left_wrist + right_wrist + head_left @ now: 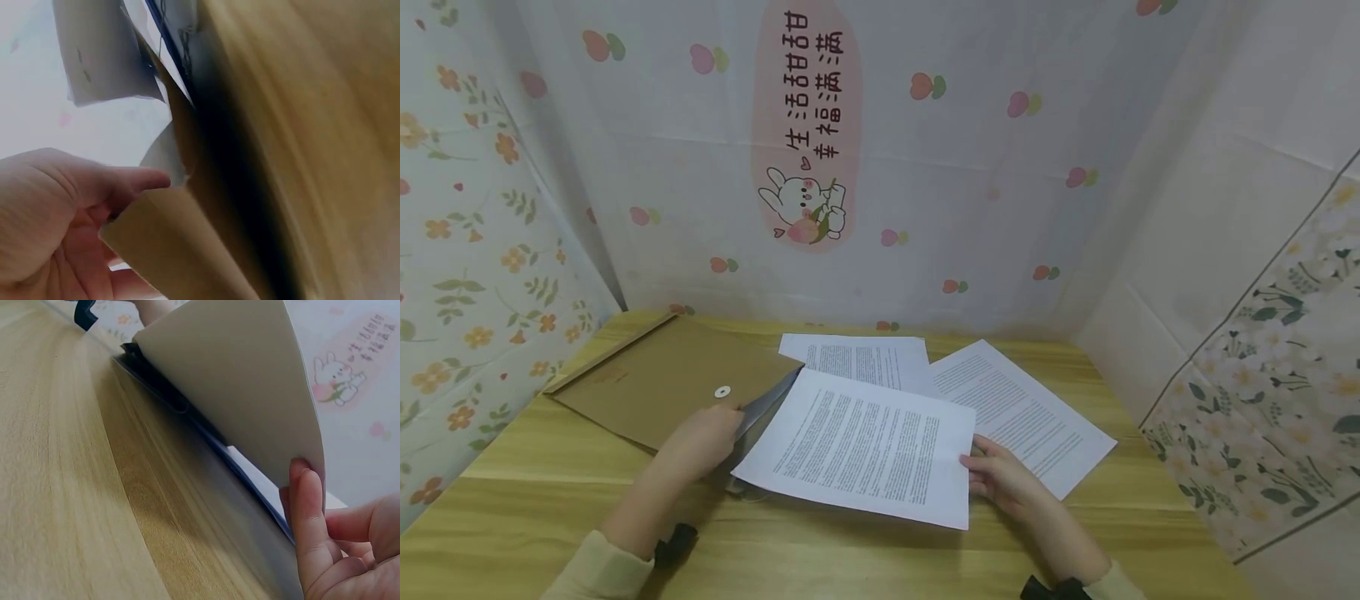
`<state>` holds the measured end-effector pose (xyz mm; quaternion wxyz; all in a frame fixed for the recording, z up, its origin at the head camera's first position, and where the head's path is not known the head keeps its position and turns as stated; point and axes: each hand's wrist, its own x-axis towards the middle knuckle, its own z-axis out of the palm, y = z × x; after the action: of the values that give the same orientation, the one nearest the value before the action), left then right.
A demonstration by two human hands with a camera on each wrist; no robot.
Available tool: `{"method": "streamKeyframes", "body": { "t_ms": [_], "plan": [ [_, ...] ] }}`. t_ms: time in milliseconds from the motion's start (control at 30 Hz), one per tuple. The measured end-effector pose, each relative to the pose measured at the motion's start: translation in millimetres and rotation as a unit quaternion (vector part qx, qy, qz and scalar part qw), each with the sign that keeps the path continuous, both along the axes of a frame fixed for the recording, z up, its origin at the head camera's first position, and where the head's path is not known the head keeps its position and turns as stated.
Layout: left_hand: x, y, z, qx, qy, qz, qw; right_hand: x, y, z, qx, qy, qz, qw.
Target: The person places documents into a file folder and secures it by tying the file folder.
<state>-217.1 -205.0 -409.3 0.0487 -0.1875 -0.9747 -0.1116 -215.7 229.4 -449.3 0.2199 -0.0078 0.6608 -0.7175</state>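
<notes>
A brown paper document envelope (662, 379) with a white round button lies at the left of the table. My left hand (700, 442) pinches the edge of its open mouth between thumb and fingers; the left wrist view shows that brown edge (172, 240) up close. A printed sheet of paper (865, 450) slants up beside the mouth, its left end near the opening. My right hand (1006, 479) pinches the sheet's right edge, thumb on one face and fingers on the other (306, 500). Whether it is one sheet or a few, I cannot tell.
Two more printed sheets lie behind, one at the back (857, 354) and one tilted at the right (1022, 417). Beneath the held paper is a thin flat item with a dark blue edge (219, 450), mostly hidden. Patterned cloths (962, 167) enclose the wood-grain table (820, 558).
</notes>
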Motion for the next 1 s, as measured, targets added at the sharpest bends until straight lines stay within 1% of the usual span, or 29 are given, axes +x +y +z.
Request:
{"method": "streamKeyframes", "body": {
  "t_ms": [67, 133, 267, 400, 500, 633, 900, 1000],
  "plan": [
    [1.5, 0.4, 0.2, -0.004, 0.009, -0.001, 1.0, 0.1, -0.2, -0.5, -0.001, -0.001, -0.001, 1.0],
    [3.2, 0.2, 0.3, -0.005, 0.006, -0.002, 1.0, 0.2, -0.4, -0.9, -0.004, -0.004, -0.001, 1.0],
    [6.6, -1.2, -2.0, -0.011, -0.011, -0.005, 0.9999, 0.5, -0.7, -1.9, -0.007, -0.009, -0.003, 0.9999],
    [9.2, -2.5, -3.8, -0.001, -0.034, -0.005, 0.9994, -2.2, -2.2, -2.1, -0.012, -0.01, 0.004, 0.9999],
    [11.2, -3.2, -3.1, 0.007, -0.039, -0.008, 0.9992, -9.0, -3.3, -2.1, -0.014, -0.008, 0.007, 0.9998],
    [13.4, -4.6, -1.9, 0.009, -0.034, -0.014, 0.9993, -20.6, -5.2, -0.5, -0.015, -0.003, 0.004, 0.9999],
    [13.2, -4.9, -1.5, 0.001, -0.048, -0.014, 0.9988, -40.3, -8.8, 6.1, -0.029, 0.004, -0.01, 0.9995],
    [13.3, -5.9, -0.7, 0.004, -0.05, -0.017, 0.9986, -45.7, -11.8, 7.5, -0.032, -0.001, -0.018, 0.9993]
  ]
}}
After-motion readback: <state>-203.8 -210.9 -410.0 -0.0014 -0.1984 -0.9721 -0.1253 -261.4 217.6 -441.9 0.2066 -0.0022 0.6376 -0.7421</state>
